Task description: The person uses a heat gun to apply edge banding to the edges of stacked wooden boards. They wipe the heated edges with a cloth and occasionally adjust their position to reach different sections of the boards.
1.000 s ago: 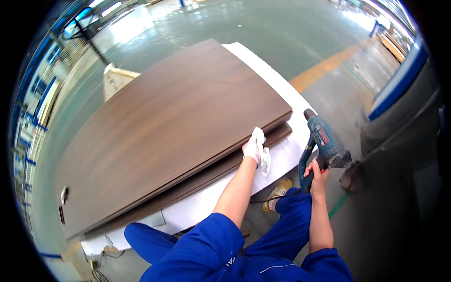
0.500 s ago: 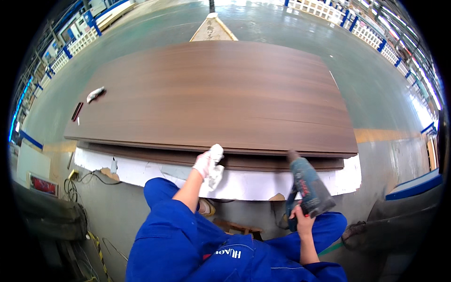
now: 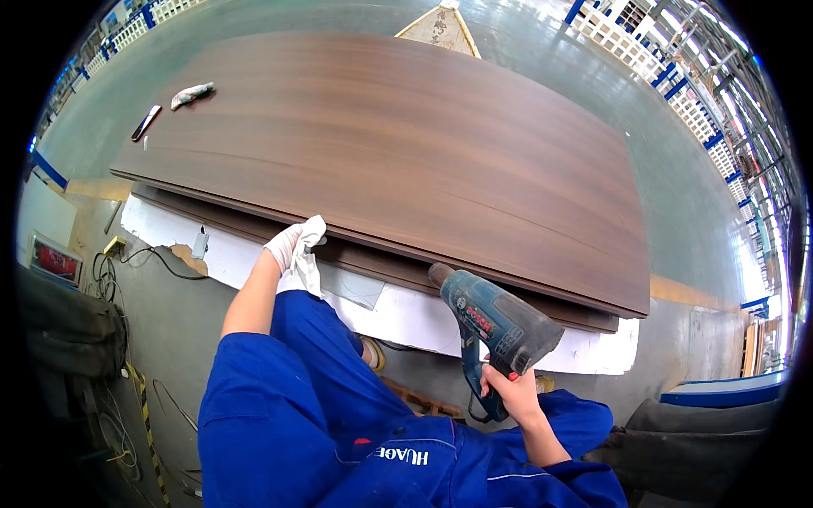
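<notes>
A wide brown wood-grain panel (image 3: 398,161) lies flat in front of me, on top of another brown panel (image 3: 373,266). At its near edge my left hand (image 3: 284,245), in a pale glove, is closed on a white cloth (image 3: 301,273); part of the cloth touches the edge and the rest hangs down. My bare right hand (image 3: 515,394) grips the handle of a blue heat gun (image 3: 501,315). The gun's nozzle points toward the panel's near edge, right of the cloth. Whether the gun is running cannot be seen.
A dark phone-like object (image 3: 146,123) and a crumpled whitish bundle (image 3: 191,96) rest on the panel's far left. White sheeting (image 3: 415,320) shows beneath the stack. Black cable (image 3: 174,269) trails on the left floor by a yellow box (image 3: 114,245). A triangular frame (image 3: 440,30) stands beyond.
My left hand and the cloth have shifted left along the panel edge. The heat gun has swung left and closer to the edge. The whole view has turned somewhat.
</notes>
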